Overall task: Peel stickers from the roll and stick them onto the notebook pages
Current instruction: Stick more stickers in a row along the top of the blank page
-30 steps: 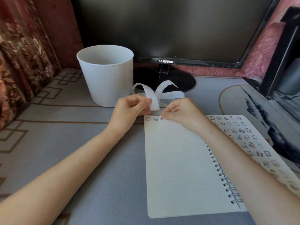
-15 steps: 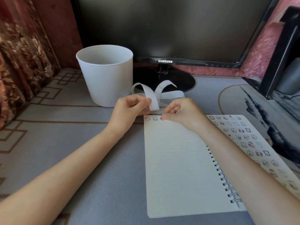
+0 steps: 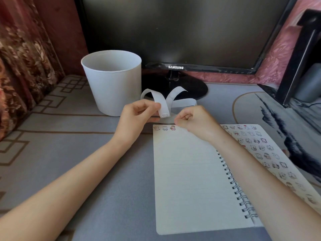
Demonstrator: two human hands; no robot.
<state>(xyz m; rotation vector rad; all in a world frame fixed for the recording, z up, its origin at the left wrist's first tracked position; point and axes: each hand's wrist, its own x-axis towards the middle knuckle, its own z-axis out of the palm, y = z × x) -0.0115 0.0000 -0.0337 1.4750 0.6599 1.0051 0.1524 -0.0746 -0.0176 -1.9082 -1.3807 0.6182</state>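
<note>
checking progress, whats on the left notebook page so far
Three stickers sit in a row along its top edge. The right hand covers the next spot, so anything there is hidden.

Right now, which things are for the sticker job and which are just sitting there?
For the job: sticker strip, notebook, left hand, right hand.
Just sitting there: white bucket, monitor.

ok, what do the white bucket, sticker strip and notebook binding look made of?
The white bucket looks like matte plastic: smooth, thin even rim. The sticker strip seems slick backing paper: it holds curled loops. The notebook binding is probably metal wire, given thin shiny loops, though coated plastic is possible.
</note>
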